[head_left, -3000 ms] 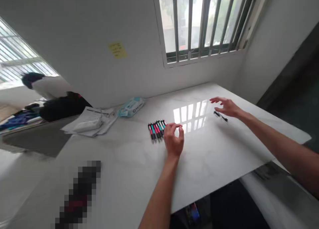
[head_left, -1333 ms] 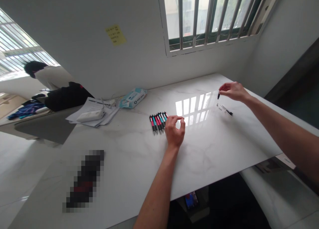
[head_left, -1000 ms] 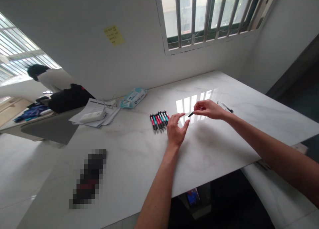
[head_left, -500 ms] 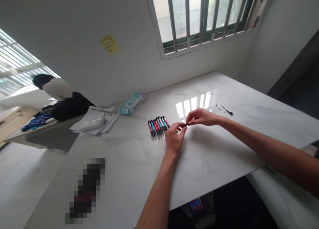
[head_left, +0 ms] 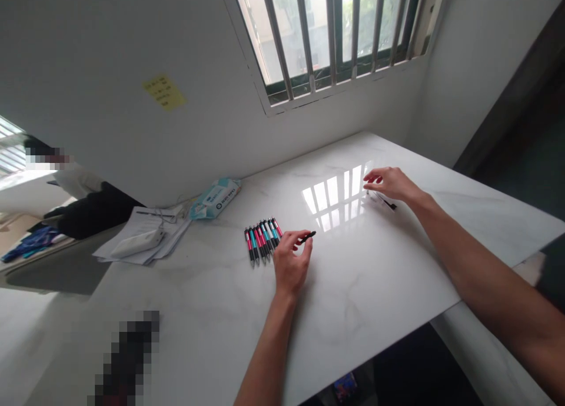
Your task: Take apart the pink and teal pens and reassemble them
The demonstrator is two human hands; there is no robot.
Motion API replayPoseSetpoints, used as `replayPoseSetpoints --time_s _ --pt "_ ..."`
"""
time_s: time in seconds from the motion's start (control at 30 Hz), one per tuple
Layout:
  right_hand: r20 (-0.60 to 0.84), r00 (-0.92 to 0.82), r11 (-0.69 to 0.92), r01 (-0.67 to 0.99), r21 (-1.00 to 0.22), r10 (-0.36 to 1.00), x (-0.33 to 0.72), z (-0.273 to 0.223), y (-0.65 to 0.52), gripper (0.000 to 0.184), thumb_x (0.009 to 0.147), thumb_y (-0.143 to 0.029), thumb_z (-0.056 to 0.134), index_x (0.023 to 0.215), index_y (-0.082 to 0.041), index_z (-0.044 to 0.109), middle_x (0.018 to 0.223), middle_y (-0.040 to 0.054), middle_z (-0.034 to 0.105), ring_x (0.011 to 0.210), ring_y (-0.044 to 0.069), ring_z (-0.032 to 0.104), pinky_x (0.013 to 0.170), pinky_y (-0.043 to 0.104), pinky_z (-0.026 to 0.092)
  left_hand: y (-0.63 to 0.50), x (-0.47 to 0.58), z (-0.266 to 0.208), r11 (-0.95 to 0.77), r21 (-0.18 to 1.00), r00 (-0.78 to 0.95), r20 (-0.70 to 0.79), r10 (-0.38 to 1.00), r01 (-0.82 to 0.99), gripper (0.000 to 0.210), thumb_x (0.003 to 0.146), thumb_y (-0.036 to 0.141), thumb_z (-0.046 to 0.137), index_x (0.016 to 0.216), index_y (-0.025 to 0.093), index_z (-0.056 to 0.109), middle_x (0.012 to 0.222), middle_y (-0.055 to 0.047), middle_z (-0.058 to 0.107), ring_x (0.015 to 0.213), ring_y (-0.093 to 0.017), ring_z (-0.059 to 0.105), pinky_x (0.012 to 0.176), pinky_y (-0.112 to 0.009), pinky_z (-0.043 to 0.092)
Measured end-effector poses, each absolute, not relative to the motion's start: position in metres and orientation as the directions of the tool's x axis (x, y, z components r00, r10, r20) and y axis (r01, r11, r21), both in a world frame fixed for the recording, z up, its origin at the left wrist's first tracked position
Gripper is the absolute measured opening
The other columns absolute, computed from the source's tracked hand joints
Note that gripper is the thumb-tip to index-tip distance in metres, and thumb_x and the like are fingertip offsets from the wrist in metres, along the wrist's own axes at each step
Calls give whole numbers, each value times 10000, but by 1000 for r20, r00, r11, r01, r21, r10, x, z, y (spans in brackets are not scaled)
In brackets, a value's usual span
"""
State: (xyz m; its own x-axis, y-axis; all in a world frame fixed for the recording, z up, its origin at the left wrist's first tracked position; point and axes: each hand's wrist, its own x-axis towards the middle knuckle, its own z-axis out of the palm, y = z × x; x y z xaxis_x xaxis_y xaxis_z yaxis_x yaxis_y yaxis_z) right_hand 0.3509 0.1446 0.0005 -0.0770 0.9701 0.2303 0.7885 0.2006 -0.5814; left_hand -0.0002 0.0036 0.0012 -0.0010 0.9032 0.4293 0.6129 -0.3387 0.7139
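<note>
My left hand (head_left: 291, 263) is closed, pinching a short black pen part (head_left: 309, 236) between thumb and fingers just above the table. Beside it on the left lies a row of several click pens (head_left: 261, 241) with red, teal and white barrels and dark grips, partly covered by the fingers. My right hand (head_left: 392, 183) hovers farther right, thumb and forefinger slightly apart with nothing visible between them. Under it lie loose pen pieces, among them a slim piece with a black end (head_left: 389, 203); the hand hides some of them.
A blue-white wipes pack (head_left: 215, 199) lies by the wall, next to papers (head_left: 145, 259) with a white device (head_left: 139, 244) on top. A pixelated dark object (head_left: 128, 359) is at the lower left. A phone (head_left: 345, 387) shows below the table edge. A person (head_left: 88, 200) sits at far left.
My right hand has left the black pen part and moved right to the loose pieces. My left hand still holds the part. The view has turned somewhat to the right.
</note>
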Motion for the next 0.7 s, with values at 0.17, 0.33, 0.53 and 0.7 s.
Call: replayPoseSetpoints --time_s 0.17,0.33,0.53,0.7 --pt "169 -53 139 824 -549 984 346 -12 150 350 792 -504 755 1045 -266 800 998 53 802 857 264 724 784 384 547 5 -3 4 -330 705 -30 445 895 628 138 904 269 659 987 266 769 989 -24 723 776 -152 654 698 -291 535" --pt "168 4 98 800 -592 986 334 -14 151 157 804 -372 728 836 -250 821 837 63 788 800 265 719 780 403 569 4 -4 3 -321 731 -63 444 894 603 131 915 279 658 991 271 765 1019 -29 722 827 -162 672 700 -285 547" --pt "239 -231 286 202 -937 943 266 -7 122 252 763 -457 811 903 -250 784 938 34 796 897 244 747 896 438 603 4 -5 0 -271 766 -101 400 911 583 124 904 299 697 1016 264 740 1000 -14 749 809 -163 678 741 -305 548" --pt "186 -416 168 -80 -983 890 217 -5 90 268 723 -436 868 888 -251 767 903 26 779 900 246 747 876 435 606 3 -5 1 -278 749 -76 400 914 601 92 906 305 703 971 258 748 986 -15 762 795 -167 676 743 -314 540"
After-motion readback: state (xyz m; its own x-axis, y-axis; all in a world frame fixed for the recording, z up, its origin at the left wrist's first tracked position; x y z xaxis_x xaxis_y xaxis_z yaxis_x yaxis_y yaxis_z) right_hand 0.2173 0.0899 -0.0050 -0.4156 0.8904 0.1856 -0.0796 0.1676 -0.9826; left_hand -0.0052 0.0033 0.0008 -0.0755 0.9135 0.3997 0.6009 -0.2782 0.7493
